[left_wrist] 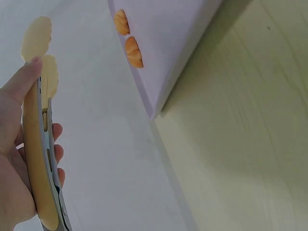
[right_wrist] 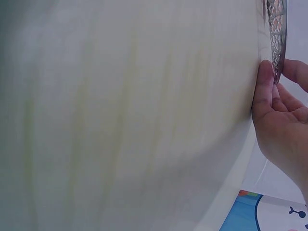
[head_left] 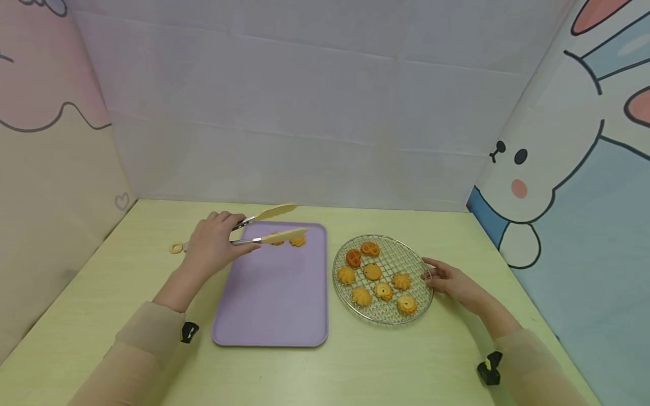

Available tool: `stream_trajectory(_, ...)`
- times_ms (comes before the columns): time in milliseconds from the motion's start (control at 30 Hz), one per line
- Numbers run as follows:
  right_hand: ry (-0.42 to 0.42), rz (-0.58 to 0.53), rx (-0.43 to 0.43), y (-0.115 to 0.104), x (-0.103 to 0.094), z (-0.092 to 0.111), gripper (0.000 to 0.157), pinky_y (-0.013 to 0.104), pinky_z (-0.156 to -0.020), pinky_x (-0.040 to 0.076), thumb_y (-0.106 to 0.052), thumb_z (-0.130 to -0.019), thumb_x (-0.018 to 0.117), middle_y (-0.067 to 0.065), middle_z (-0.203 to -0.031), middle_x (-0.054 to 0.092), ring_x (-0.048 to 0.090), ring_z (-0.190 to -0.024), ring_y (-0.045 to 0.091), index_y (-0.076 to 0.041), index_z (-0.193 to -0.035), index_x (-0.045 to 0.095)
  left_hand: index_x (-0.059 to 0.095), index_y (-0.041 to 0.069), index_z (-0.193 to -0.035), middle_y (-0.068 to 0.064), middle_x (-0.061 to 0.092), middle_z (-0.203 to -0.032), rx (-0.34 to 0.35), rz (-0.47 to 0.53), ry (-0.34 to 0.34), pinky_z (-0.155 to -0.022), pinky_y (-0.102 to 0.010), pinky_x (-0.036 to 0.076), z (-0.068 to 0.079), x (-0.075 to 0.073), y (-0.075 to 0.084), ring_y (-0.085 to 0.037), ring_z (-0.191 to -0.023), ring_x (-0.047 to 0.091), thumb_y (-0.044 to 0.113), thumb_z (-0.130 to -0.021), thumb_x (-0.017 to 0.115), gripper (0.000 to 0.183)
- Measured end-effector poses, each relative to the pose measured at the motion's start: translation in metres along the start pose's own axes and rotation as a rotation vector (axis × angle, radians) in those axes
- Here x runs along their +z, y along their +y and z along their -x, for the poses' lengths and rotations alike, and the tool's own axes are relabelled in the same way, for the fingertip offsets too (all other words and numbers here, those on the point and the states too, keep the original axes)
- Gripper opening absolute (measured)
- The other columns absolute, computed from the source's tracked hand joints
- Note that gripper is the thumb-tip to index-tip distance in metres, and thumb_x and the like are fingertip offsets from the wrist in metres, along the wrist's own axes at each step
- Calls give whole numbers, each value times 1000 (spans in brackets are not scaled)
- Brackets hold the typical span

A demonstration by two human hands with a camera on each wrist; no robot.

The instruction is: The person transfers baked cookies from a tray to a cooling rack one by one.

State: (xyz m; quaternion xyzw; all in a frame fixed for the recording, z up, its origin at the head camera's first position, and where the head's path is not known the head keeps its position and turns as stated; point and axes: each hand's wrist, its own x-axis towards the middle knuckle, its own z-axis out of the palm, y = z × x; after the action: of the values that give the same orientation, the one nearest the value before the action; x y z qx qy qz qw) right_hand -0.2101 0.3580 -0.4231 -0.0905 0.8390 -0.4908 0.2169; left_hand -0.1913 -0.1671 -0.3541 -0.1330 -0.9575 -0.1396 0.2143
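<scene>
My left hand [head_left: 210, 242] grips a pair of tongs [head_left: 284, 234] with cream-coloured tips, spread apart over the far part of a purple tray [head_left: 274, 304]. Nothing is between the tips. Two cookies [left_wrist: 134, 52] lie near the tray's far edge, partly overlapped by the tongs in the head view. To the right of the tray is a round wire rack [head_left: 401, 254], bearing several golden cookies [head_left: 361, 296] and two browner pretzel-shaped ones [head_left: 370, 248]. My right hand [head_left: 459, 287] pinches the rack's right rim, thumb on one side and fingers on the other.
Everything stands on a pale yellow-green wood-grain table [head_left: 376, 366]. A white sheet [head_left: 315, 113] hangs behind it, and printed panels with a cartoon rabbit [head_left: 528, 169] and pink shapes close off the sides.
</scene>
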Motion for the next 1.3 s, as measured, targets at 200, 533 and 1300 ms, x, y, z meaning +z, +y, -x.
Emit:
stream_trajectory(200,-5,2,-4,0,-1,0,65,19,-84,45,-16,-96,53,26,-129,48,49,-114,26,-1,-149,18,62,4,-114,-12,60,-100,-10,-12,-9,-75,-48,43,3,6,-15,-32,-87,53,48,-67,80,67)
stream_trajectory(533,-7,6,7,0,-1,-1,66,19,-85,44,-17,-97,53,25,-130,47,47,-116,27,-2,-150,17,62,4,-115,-13,62,-103,-21,-51,-69,-75,-49,42,5,10,-27,-33,-88,52,49,-69,79,67)
stream_trajectory(1300,-1,2,14,-1,-1,-2,65,20,-84,45,-16,-96,53,24,-128,48,48,-112,24,-2,-150,18,60,-1,-119,-18,62,-114,-72,-119,-249,-80,-53,42,3,31,-43,-38,-99,53,53,-74,73,72)
